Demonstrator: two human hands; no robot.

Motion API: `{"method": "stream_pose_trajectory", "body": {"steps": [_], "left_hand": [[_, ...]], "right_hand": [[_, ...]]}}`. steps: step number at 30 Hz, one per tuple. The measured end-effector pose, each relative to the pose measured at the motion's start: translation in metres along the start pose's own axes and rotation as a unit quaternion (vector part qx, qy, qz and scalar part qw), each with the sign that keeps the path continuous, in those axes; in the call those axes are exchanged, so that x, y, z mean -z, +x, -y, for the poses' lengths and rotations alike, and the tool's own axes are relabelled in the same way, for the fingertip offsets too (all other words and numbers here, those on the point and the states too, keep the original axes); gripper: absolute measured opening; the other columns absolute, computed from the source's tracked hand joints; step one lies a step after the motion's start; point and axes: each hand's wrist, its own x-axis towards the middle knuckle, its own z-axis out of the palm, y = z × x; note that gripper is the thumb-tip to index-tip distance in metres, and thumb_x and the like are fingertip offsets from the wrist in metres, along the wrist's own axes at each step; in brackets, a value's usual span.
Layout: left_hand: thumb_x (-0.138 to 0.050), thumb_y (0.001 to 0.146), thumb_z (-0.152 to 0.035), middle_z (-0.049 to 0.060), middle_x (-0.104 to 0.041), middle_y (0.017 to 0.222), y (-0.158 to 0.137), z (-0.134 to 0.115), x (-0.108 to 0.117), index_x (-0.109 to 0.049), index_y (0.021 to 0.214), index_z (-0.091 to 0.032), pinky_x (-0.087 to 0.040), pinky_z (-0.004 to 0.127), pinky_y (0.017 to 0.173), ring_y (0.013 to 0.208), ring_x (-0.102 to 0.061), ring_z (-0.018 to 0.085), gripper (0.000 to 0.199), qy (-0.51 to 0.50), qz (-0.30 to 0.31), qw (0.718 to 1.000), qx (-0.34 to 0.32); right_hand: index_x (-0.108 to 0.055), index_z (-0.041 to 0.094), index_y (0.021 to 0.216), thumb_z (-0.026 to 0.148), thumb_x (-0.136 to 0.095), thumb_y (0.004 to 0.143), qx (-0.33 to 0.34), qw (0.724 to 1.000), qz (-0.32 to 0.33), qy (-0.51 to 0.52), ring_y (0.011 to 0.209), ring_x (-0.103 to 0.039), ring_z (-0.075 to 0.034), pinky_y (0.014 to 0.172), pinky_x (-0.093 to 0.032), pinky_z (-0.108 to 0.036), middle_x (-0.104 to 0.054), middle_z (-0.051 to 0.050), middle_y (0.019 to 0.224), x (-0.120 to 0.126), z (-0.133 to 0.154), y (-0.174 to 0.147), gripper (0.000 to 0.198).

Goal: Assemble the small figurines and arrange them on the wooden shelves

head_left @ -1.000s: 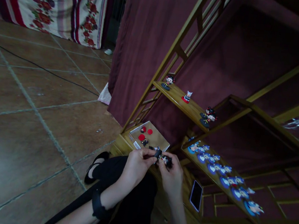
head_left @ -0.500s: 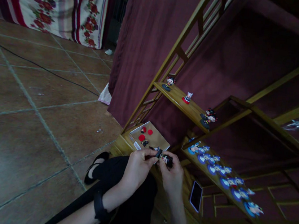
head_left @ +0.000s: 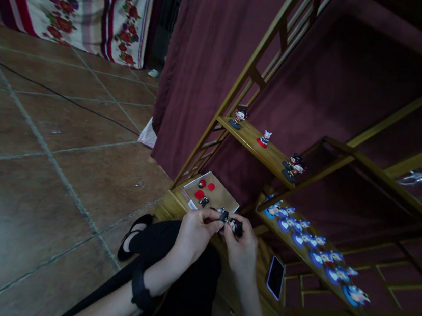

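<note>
Between my two hands is a small black-haired figurine (head_left: 234, 226), lying sideways with its head to the right. My left hand (head_left: 197, 230) pinches the dark round base (head_left: 224, 216) at the figurine's foot end. The fingers of my right hand (head_left: 242, 246) are closed around its head and body. Whether base and figurine are fully joined I cannot tell. Just beyond my hands, a shallow cardboard box (head_left: 224, 193) holds red discs (head_left: 199, 194), a red figurine piece (head_left: 202, 183) and a dark figurine (head_left: 203, 201). My fingers partly hide its near edge.
An upper wooden shelf (head_left: 259, 143) carries several figurines, among them a white-haired one on a red base (head_left: 264, 138). Several blue-based figurines (head_left: 303, 238) line a lower shelf at right. A phone (head_left: 275, 277) lies on the wood beside my right forearm. A black cable (head_left: 67, 101) crosses the tiled floor.
Almost nothing differs. Both hands keep the same hold on the figurine and its base, and the view has shifted very slightly.
</note>
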Motion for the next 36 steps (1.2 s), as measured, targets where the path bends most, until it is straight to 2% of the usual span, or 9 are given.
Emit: {"method": "stream_pose_trajectory", "body": {"steps": [8,10,12,17,21,25,28,32,36], "left_hand": [[-0.064,0.062,-0.012,0.001,-0.068,0.065,0.000,0.000,-0.001,-0.070,0.069,-0.016,-0.048,0.023,0.061,0.061,-0.061,0.014,0.009,-0.002,-0.007,1.000,-0.013],[-0.067,0.060,-0.011,0.000,-0.066,0.061,0.003,0.005,0.001,-0.068,0.066,-0.014,-0.048,0.022,0.058,0.057,-0.060,0.012,0.007,-0.040,-0.014,0.999,0.014],[-0.070,0.057,-0.010,0.000,-0.064,0.058,0.007,0.010,0.004,-0.066,0.066,-0.012,-0.049,0.022,0.056,0.054,-0.059,0.011,0.010,-0.094,-0.023,0.993,0.071],[-0.072,0.058,-0.010,0.004,-0.067,0.065,0.019,0.020,0.018,-0.064,0.072,-0.011,-0.054,0.025,0.061,0.057,-0.063,0.012,0.016,-0.196,-0.029,0.957,0.213],[-0.069,0.063,-0.008,0.005,-0.068,0.068,0.028,0.023,0.027,-0.064,0.074,-0.011,-0.055,0.024,0.062,0.059,-0.065,0.012,0.012,-0.233,-0.006,0.942,0.241],[-0.069,0.064,-0.007,0.007,-0.069,0.070,0.035,0.020,0.031,-0.065,0.076,-0.010,-0.055,0.023,0.064,0.060,-0.065,0.012,0.013,-0.248,-0.010,0.938,0.241],[-0.069,0.064,-0.008,0.009,-0.070,0.072,0.040,0.013,0.032,-0.065,0.079,-0.008,-0.055,0.023,0.064,0.060,-0.066,0.013,0.016,-0.245,-0.004,0.937,0.247],[-0.068,0.067,-0.007,0.010,-0.070,0.075,0.043,0.001,0.032,-0.064,0.081,-0.008,-0.056,0.023,0.065,0.061,-0.066,0.013,0.015,-0.243,0.011,0.938,0.246],[-0.066,0.068,-0.005,0.009,-0.070,0.076,0.043,-0.012,0.029,-0.064,0.083,-0.009,-0.055,0.021,0.065,0.063,-0.066,0.013,0.016,-0.234,0.020,0.944,0.234]], "right_hand": [[-0.060,0.022,0.094,0.020,-0.053,0.073,0.024,1.000,0.000,0.000,0.084,-0.060,-0.018,0.075,-0.049,-0.032,-0.063,-0.004,0.091,0.002,0.003,0.003,0.022],[-0.060,0.022,0.093,0.020,-0.053,0.073,0.029,0.999,0.014,-0.007,0.083,-0.059,-0.018,0.075,-0.049,-0.031,-0.063,-0.004,0.090,0.001,0.003,0.007,0.021],[-0.061,0.022,0.092,0.019,-0.053,0.073,0.026,0.998,0.047,-0.017,0.083,-0.060,-0.018,0.076,-0.049,-0.032,-0.064,-0.003,0.089,0.000,0.002,0.013,0.021],[-0.058,0.024,0.103,0.019,-0.056,0.070,0.007,0.988,0.151,0.009,0.085,-0.061,-0.018,0.076,-0.050,-0.033,-0.065,-0.001,0.094,-0.002,0.003,0.037,0.034],[-0.055,0.022,0.109,0.021,-0.056,0.071,-0.041,0.971,0.203,0.119,0.071,-0.063,-0.015,0.060,-0.052,-0.027,-0.067,-0.002,0.091,-0.002,0.005,0.047,0.039],[-0.059,0.020,0.104,0.025,-0.060,0.070,-0.055,0.967,0.167,0.182,0.060,-0.061,-0.012,0.052,-0.050,-0.024,-0.068,-0.003,0.086,-0.005,0.004,0.046,0.034],[-0.061,0.020,0.102,0.027,-0.062,0.069,-0.061,0.960,0.148,0.231,0.067,-0.063,-0.015,0.059,-0.052,-0.028,-0.068,-0.005,0.091,-0.008,0.005,0.044,0.034],[-0.060,0.021,0.103,0.032,-0.066,0.068,-0.066,0.938,0.159,0.300,0.084,-0.065,-0.020,0.076,-0.052,-0.038,-0.069,-0.006,0.093,-0.010,0.013,0.044,0.037],[-0.061,0.021,0.100,0.033,-0.067,0.067,-0.068,0.921,0.158,0.349,0.085,-0.065,-0.020,0.082,-0.049,-0.040,-0.069,-0.005,0.091,-0.010,0.025,0.045,0.036]]}}
